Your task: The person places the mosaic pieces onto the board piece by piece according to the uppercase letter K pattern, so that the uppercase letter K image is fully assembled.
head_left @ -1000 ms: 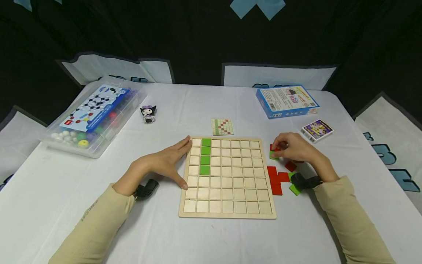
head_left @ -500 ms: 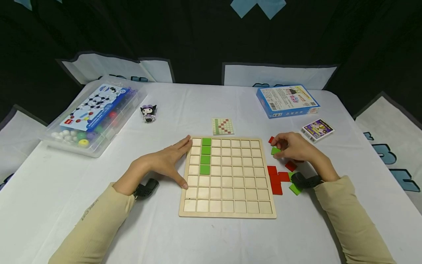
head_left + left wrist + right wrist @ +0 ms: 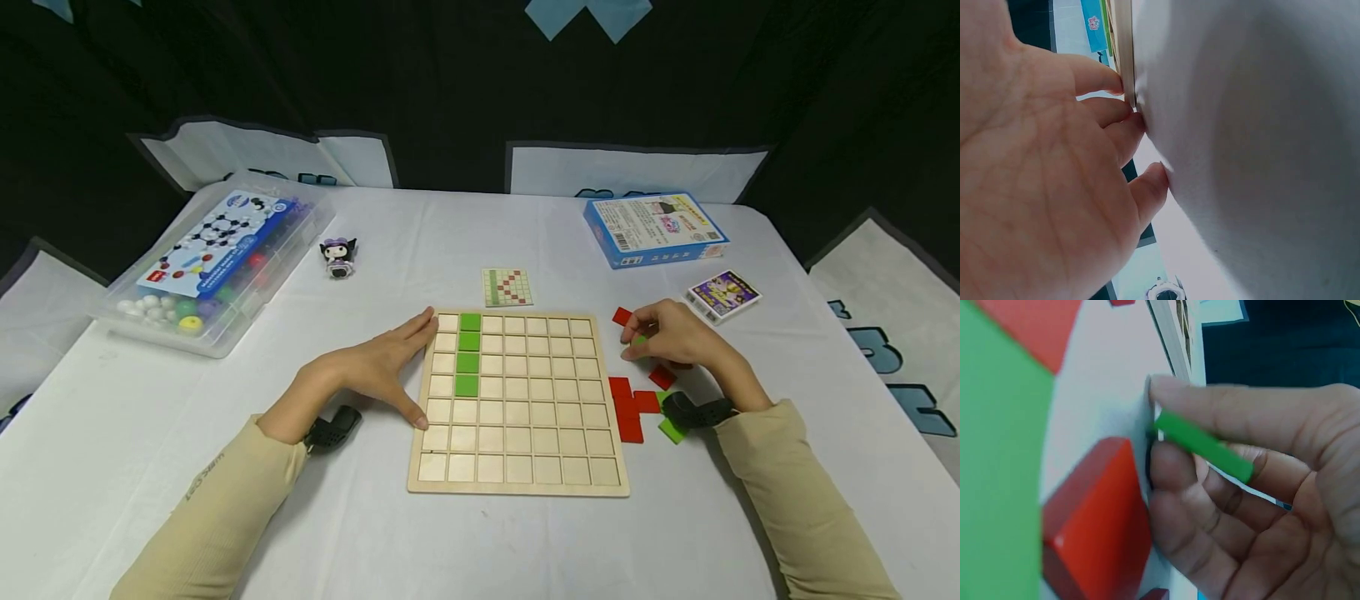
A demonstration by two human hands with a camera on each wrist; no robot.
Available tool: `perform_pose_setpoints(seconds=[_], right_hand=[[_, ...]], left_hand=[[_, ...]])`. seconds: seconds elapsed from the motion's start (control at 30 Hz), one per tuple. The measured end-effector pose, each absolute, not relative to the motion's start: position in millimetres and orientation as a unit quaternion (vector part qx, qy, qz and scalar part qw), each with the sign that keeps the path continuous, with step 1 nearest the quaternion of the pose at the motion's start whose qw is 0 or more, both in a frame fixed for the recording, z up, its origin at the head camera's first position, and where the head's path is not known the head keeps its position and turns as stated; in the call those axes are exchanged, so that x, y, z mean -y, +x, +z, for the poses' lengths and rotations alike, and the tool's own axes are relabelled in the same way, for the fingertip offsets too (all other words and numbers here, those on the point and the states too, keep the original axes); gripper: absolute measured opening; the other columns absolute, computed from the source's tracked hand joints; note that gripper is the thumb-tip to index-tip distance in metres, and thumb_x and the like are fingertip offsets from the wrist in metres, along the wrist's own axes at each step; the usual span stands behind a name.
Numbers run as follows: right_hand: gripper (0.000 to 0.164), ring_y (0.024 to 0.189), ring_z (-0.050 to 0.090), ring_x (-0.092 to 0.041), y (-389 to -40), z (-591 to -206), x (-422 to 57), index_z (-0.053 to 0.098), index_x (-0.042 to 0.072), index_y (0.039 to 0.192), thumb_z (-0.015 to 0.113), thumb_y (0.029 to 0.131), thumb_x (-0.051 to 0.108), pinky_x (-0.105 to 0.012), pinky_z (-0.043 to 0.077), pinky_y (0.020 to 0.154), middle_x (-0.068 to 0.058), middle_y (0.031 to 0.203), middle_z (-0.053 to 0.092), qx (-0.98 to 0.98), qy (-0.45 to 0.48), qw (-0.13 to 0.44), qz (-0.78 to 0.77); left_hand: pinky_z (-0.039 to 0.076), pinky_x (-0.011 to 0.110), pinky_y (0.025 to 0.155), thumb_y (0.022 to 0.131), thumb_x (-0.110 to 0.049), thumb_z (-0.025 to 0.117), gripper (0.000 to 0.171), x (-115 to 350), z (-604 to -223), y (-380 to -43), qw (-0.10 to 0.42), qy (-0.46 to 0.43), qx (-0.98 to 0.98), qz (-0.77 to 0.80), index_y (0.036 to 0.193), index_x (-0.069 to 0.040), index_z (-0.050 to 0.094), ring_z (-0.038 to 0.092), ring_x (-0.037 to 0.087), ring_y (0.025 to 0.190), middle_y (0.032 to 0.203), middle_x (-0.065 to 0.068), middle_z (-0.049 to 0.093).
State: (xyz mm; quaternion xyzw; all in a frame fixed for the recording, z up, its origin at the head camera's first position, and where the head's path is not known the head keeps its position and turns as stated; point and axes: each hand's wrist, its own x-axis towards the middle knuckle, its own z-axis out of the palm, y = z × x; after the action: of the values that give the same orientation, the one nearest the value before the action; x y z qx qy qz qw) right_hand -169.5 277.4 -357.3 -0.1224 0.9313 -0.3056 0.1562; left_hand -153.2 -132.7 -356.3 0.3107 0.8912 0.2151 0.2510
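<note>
A square wooden grid board lies in the middle of the table. Several green tiles fill the upper cells of its second column. Along the board's left edge rests my left hand, fingers and thumb spread; the left wrist view has fingertips down at the board's side. To the right of the board, my right hand pinches a green tile between thumb and fingers, tilted close over the table. Around that hand lie a red tile, another red tile, a red tile cluster and green tiles.
A small pattern card lies just beyond the board. Farther back right are a blue box and a small purple card box. A clear plastic case of coloured balls and a small figurine stand at the left.
The green tile, at first beside the red one at the right hand's fingertips, has been drawn right and in under the fingers, apart from the red tile. The left hand stays put.
</note>
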Motion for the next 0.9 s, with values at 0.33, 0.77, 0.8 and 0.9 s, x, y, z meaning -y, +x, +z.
perform_pose_setpoints(seconds=[0.33, 0.77, 0.8, 0.9], right_hand=[[0.025, 0.076, 0.056, -0.018, -167.8, -349.5, -281.3, 0.070, -0.001, 0.100, 0.077, 0.079, 0.011, -0.024, 0.049, 0.068, -0.008, 0.090, 0.067, -0.912, -0.126, 0.218, -0.324], [0.027, 0.061, 0.058, -0.015, -166.4, -345.6, -278.7, 0.068, -0.005, 0.110, 0.066, 0.087, 0.009, -0.023, 0.034, 0.045, -0.011, 0.079, 0.069, -0.908, -0.124, 0.212, -0.340], [0.028, 0.063, 0.061, -0.015, -166.3, -345.4, -278.1, 0.067, -0.006, 0.112, 0.064, 0.088, 0.009, -0.022, 0.036, 0.047, -0.014, 0.085, 0.071, -0.905, -0.130, 0.211, -0.345], [0.028, 0.070, 0.069, -0.017, -165.4, -344.9, -275.5, 0.066, -0.008, 0.115, 0.059, 0.092, 0.007, -0.020, 0.045, 0.055, -0.022, 0.101, 0.071, -0.896, -0.151, 0.210, -0.362]], left_hand=[[0.014, 0.054, 0.119, 0.062, -0.046, 0.087, 0.133, 132.5, -356.0, -153.8, 0.250, 0.311, -0.893, 0.211, 0.153, 0.003, 0.003, -0.001, 0.036, 0.149, 0.161, 0.019, -0.010], [0.014, 0.054, 0.119, 0.063, -0.046, 0.088, 0.133, 133.2, -356.7, -152.5, 0.253, 0.309, -0.891, 0.215, 0.153, 0.003, 0.003, -0.002, 0.036, 0.149, 0.161, 0.019, -0.011], [0.014, 0.054, 0.119, 0.063, -0.045, 0.088, 0.133, 133.2, -356.6, -152.5, 0.252, 0.309, -0.891, 0.216, 0.153, 0.003, 0.003, -0.002, 0.036, 0.149, 0.161, 0.019, -0.010], [0.014, 0.054, 0.119, 0.063, -0.045, 0.088, 0.133, 133.4, -356.6, -152.4, 0.253, 0.309, -0.891, 0.217, 0.153, 0.003, 0.003, -0.002, 0.037, 0.149, 0.161, 0.019, -0.011]])
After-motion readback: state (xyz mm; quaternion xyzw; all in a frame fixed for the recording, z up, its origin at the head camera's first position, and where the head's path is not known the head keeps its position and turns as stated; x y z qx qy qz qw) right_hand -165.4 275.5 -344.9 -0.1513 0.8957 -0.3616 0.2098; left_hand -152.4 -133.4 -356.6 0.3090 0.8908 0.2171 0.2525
